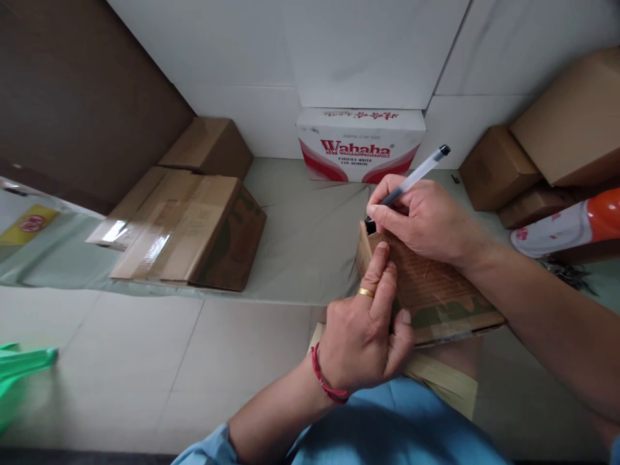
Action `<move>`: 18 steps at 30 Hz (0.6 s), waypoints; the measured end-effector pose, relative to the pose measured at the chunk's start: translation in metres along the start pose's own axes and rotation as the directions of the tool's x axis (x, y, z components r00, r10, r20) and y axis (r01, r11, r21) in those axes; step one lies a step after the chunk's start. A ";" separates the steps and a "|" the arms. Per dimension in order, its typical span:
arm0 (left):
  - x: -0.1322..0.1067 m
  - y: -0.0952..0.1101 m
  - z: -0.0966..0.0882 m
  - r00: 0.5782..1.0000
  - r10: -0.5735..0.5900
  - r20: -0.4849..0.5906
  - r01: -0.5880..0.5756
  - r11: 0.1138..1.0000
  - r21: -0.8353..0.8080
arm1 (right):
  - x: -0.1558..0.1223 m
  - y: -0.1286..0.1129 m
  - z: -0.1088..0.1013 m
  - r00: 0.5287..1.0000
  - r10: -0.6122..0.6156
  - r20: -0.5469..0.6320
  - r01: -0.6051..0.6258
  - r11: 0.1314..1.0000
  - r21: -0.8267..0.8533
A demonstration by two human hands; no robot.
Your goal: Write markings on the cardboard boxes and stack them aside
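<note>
In the head view, my right hand (421, 216) pinches a pen (420, 171) with a clear barrel and dark end cap. Its lower end points down at a dark gap in the corner of a brown cardboard box (436, 284); the tip itself is hard to see. Printing and a green pattern mark the box. On the near left part of the same box lies my left hand (363, 329), index and middle fingers stretched out over the top, thumb apart from them. A gold ring and a red bracelet are on this hand and wrist.
Taped cardboard boxes (179, 226) sit left on the green-covered surface (300, 239). At the wall stands a white Wahaba-style carton (361, 150). More brown boxes (571, 123) and an orange-white bottle (557, 229) are right. A green plastic item (24, 368) shows lower left.
</note>
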State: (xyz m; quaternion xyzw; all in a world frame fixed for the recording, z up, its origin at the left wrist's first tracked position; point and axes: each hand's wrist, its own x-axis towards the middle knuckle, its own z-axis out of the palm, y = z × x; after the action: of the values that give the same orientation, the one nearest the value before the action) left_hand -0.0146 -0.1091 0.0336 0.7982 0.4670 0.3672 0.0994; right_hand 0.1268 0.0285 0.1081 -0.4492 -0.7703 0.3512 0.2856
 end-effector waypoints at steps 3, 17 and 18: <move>0.000 0.000 0.001 1.000 0.001 -0.005 -0.001 1.000 -0.007 | 0.001 0.001 0.000 1.000 -0.022 0.002 0.022 0.999 -0.041; 0.000 -0.001 0.000 1.000 0.007 -0.009 -0.007 1.000 -0.012 | 0.002 -0.001 -0.002 0.998 -0.047 0.037 0.048 0.998 -0.044; 0.000 -0.001 0.000 1.000 0.008 -0.013 -0.008 1.000 -0.012 | 0.002 -0.001 -0.002 0.998 -0.046 0.039 0.047 0.998 -0.044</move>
State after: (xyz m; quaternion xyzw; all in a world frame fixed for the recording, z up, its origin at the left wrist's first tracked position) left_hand -0.0154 -0.1087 0.0328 0.7971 0.4621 0.3757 0.0999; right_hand 0.1271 0.0301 0.1106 -0.4308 -0.7934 0.3356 0.2690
